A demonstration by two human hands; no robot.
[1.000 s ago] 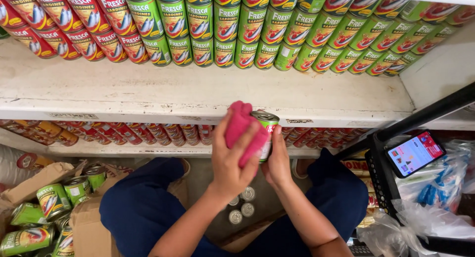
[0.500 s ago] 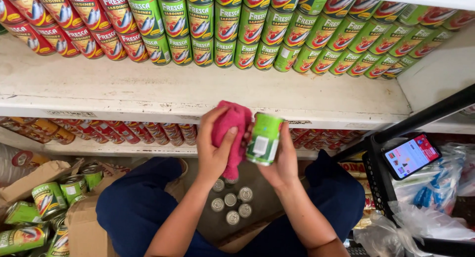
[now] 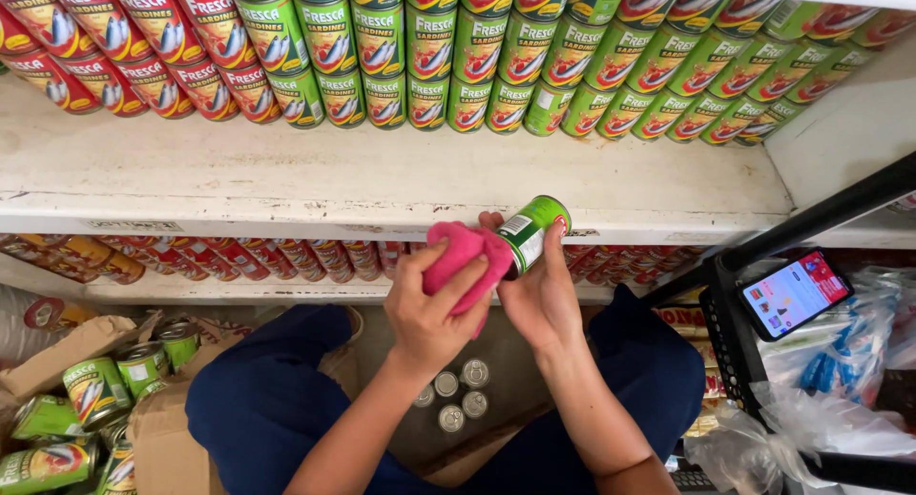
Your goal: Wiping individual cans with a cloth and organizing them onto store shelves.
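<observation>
My right hand [image 3: 542,295] grips a green can [image 3: 534,231], tilted with its top toward the upper right, in front of the white shelf's edge [image 3: 286,214]. My left hand [image 3: 429,309] holds a pink cloth [image 3: 461,258] pressed against the can's lower end. Both hands are over my lap, above several cans [image 3: 453,395] standing in an open carton between my knees.
Rows of red and green cans [image 3: 410,47] line the back of the white shelf. More cans fill the lower shelf [image 3: 286,257]. A carton of green cans [image 3: 86,400] lies at lower left. A black cart [image 3: 811,228] with a phone [image 3: 794,293] and plastic bags stands at right.
The can has tilted over from upright to slanting toward the upper right. The cloth has shifted from the can's side to its lower end, and both hands sit slightly lower.
</observation>
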